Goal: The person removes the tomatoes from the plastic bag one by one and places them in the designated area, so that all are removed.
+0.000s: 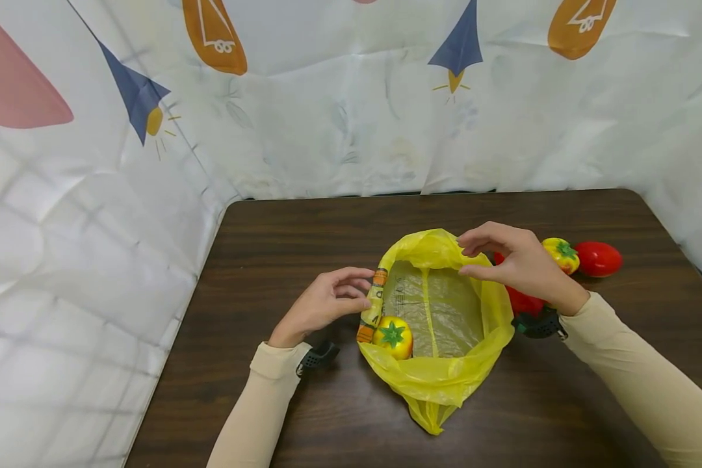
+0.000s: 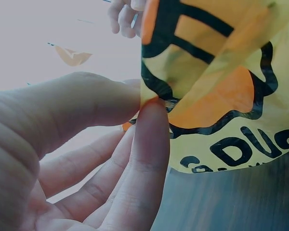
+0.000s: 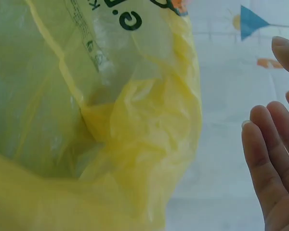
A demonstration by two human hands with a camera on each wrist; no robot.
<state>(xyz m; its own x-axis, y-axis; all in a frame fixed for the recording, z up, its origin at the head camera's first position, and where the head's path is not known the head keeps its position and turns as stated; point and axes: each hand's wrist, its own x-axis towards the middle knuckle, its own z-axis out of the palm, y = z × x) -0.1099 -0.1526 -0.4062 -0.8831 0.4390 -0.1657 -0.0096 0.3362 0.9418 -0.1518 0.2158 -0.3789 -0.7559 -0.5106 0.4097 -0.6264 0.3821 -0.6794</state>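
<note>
A yellow plastic bag stands with its mouth spread wide on the table, its rim folded outward. Inside, at the left, lies a yellow-and-red toy fruit with a green star-shaped top. My left hand is at the bag's left rim; in the left wrist view its thumb and forefinger pinch the edge of the printed plastic. Over the far right rim, my right hand has its fingers loosely bent and thumb apart. The right wrist view shows those fingers away from the yellow film, holding nothing.
Right of the bag are a smooth red toy fruit, another yellow-and-red one and red pieces partly hidden by my right hand. The dark wooden table meets a patterned white curtain at the back and sides.
</note>
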